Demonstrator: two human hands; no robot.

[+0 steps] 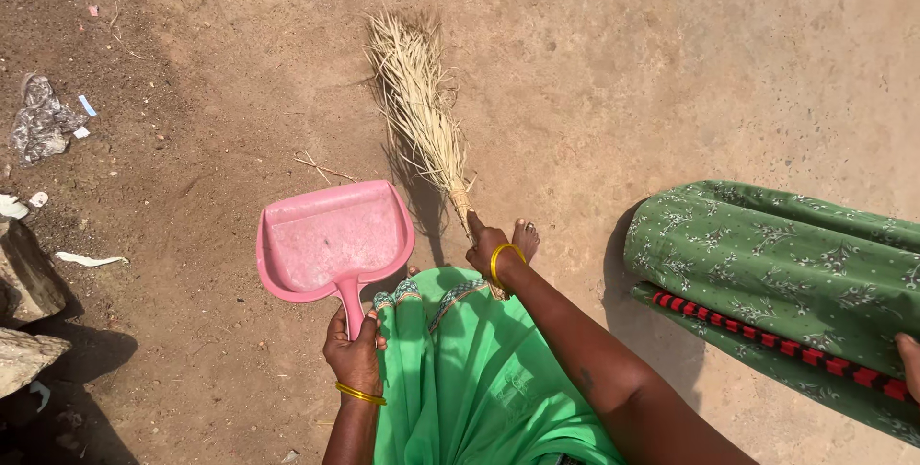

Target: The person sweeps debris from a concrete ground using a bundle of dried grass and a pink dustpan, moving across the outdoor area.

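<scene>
One pink dustpan (pixel 331 240), held by its short handle in the left hand (pixel 353 355), fingers wrapped tight around the handle. Pan tilted with its wide open edge toward the upper left, just above the bare ground (pixel 671 62); inside of the pan looks empty apart from a few dark specks. One straw broom (pixel 422 110), gripped at its bound lower end by the right hand (pixel 487 249), fingers closed around it; bristles fanned out on the ground far ahead. Broom and dustpan side by side, close but not touching, with a narrow strip of ground and shadow between them.

Two yellow bangles in view: one on the left wrist (pixel 360 393), one on the right wrist (pixel 505 256). One bare foot (pixel 525 235) showing just beside the right hand, above the hem of the green garment (pixel 470 369).

On the left edge: two grey stones (pixel 24 283), one crumpled grey rag (pixel 40 120), and several small white and blue scraps (pixel 86 259) scattered near them. One thin dry twig (pixel 321 166) just above the pan.

On the right edge: green flowered cloth (pixel 786 273) with a red and black border, belonging to another person, well apart from the broom.

Wide open ground ahead and to the upper right; less room on the left because of stones and litter.
</scene>
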